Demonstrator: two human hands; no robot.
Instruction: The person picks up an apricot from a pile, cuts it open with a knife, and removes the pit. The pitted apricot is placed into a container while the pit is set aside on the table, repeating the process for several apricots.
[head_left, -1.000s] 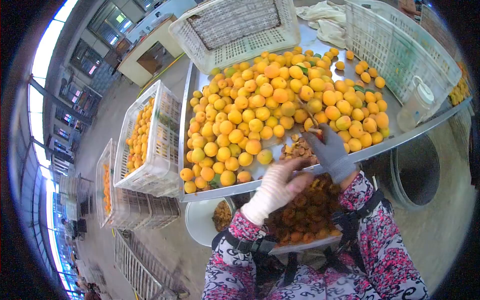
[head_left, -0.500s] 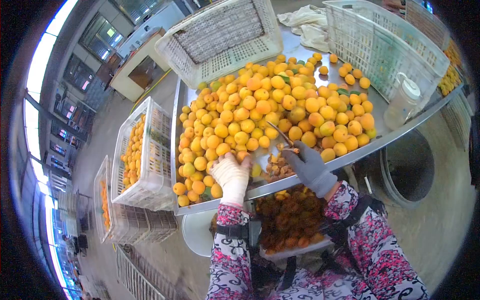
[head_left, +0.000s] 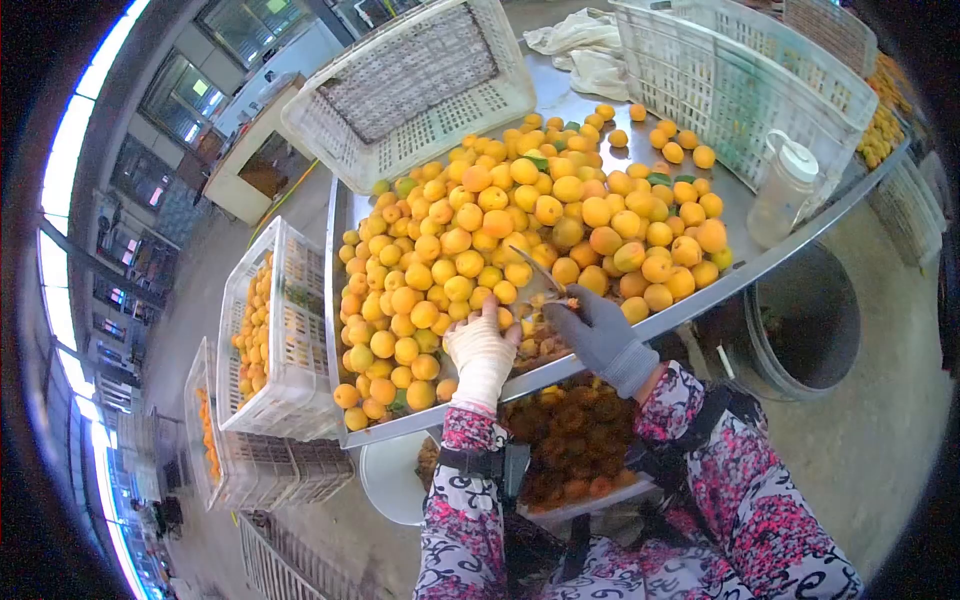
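A large heap of apricots (head_left: 440, 240) covers much of the metal table (head_left: 735, 200). At its near edge is my left hand (head_left: 482, 355), wrapped in pale cloth, with fingers and thumb closed around an apricot (head_left: 504, 318). To its right, my grey-gloved right hand (head_left: 605, 342) grips a small knife, whose thin curved blade (head_left: 535, 265) points up and left over the fruit. The knife's handle is mostly hidden by the glove. Between my hands lie brownish bits (head_left: 535, 345), too small to make out well.
Below the table's front edge sits a crate of dark orange fruit (head_left: 570, 440). A white bucket (head_left: 385, 480) and a grey bin (head_left: 808, 330) flank it. White crates (head_left: 290, 400) with apricots stand left. On the table are a tilted crate (head_left: 420, 100), a crate (head_left: 725, 95) and a plastic bottle (head_left: 780, 195).
The view has shifted slightly, so the table and fruit appear further left. My left fingers have moved to the right along the heap's edge and closed on an apricot. My right hand keeps the knife.
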